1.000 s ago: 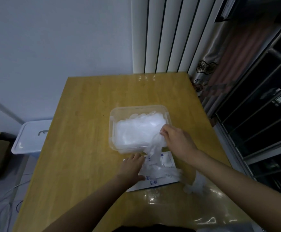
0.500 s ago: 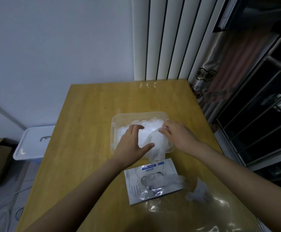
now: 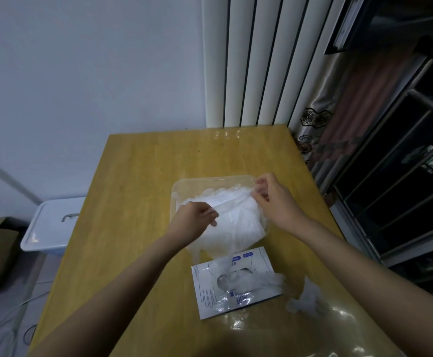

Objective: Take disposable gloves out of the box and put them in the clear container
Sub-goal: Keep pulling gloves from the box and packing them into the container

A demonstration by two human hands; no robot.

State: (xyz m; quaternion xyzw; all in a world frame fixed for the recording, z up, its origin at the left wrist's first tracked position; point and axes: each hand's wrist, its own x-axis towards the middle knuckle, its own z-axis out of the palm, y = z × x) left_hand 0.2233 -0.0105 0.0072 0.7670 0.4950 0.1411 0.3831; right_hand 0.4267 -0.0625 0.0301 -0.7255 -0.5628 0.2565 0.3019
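Straight ahead on a wooden table (image 3: 138, 189), a clear container (image 3: 210, 180) holds a heap of white gloves. Above it, two hands stretch one glove (image 3: 233, 204) between them: the left hand (image 3: 194, 220) pinches its near edge with curled fingers, and the right hand (image 3: 274, 199) pinches the far end between thumb and fingertips. Just nearer lies the flat glove box (image 3: 236, 282), with a crumpled loose glove (image 3: 305, 300) beside it on the right. A white lidded bin (image 3: 53, 222) stands on the floor to the left, and a radiator (image 3: 249, 60) rises behind.
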